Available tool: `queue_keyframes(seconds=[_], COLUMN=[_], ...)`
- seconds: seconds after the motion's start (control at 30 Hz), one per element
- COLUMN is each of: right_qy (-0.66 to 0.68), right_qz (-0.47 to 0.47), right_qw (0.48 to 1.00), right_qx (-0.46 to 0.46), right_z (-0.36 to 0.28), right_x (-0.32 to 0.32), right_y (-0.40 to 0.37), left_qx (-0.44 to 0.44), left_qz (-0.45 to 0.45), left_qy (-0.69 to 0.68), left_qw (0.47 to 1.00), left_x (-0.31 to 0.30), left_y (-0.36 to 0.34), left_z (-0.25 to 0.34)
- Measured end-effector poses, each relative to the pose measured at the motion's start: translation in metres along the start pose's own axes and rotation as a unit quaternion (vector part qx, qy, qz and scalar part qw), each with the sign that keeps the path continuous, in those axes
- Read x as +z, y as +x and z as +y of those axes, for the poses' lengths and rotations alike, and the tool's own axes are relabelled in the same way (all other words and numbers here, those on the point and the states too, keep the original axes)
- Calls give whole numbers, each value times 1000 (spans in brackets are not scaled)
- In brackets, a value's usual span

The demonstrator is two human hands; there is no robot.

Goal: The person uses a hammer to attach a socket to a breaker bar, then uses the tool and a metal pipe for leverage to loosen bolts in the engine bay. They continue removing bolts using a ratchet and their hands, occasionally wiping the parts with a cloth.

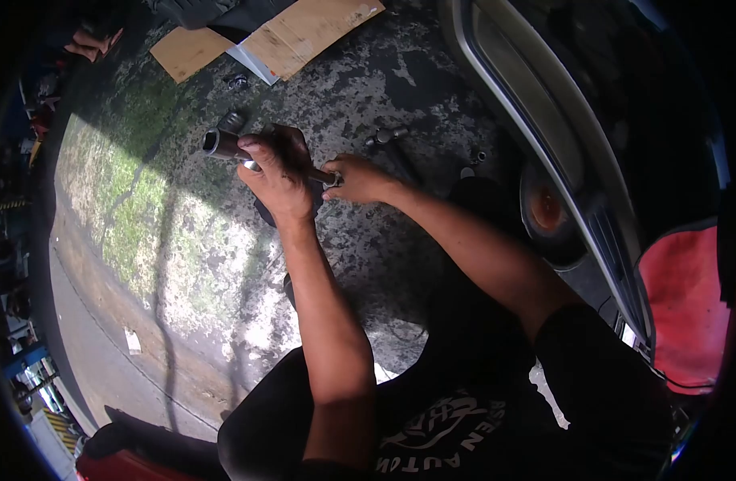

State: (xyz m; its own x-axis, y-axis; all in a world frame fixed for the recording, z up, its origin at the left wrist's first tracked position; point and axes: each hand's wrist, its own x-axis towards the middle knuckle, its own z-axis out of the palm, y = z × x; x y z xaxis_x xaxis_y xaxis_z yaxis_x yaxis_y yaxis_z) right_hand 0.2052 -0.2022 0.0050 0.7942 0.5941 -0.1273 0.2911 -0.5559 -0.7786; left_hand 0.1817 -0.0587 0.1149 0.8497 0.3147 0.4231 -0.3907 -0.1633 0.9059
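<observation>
My left hand is wrapped around a metal bar with a large socket on its far end. The socket's open end faces away to the left. At the other end of the bar, my right hand has its fingers closed around the metal end. Fingers hide part of the bar's middle. Just beyond the socket, a short round metal part is on the ground. A hammer lies on the ground past my right hand, its head toward the far side.
A car's body panel runs along the right, with a rusty round part under its edge. Cardboard lies at the far side. Small metal pieces are on the stained concrete. A red cloth-like sheet hangs right.
</observation>
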Motion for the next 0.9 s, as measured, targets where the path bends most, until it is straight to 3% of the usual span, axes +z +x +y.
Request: queue_keyframes(seconds=[0.17,0.27,0.33,0.47,0.9], right_qy=[2,-18,-16,-11,-28], right_qz=[10,-36,-27,-76,-111], right_qw=[1000,999,998,996,992], right_qx=[-23,-30,-48,-43,-48], right_z=[19,6,0,-20,-15], right_x=[7,13,18,25,47], right_y=[-4,2,4,14,26], left_qx=[99,-6,-36,-20,-10], left_qz=[41,-11,-21,54,76], left_qy=[124,-72,-129,-17,-13], left_qw=[986,997,991,998,997], left_x=[3,-13,-18,-18,-47], left_y=[-6,2,6,8,12], left_z=[-1,-5,-5,24,23])
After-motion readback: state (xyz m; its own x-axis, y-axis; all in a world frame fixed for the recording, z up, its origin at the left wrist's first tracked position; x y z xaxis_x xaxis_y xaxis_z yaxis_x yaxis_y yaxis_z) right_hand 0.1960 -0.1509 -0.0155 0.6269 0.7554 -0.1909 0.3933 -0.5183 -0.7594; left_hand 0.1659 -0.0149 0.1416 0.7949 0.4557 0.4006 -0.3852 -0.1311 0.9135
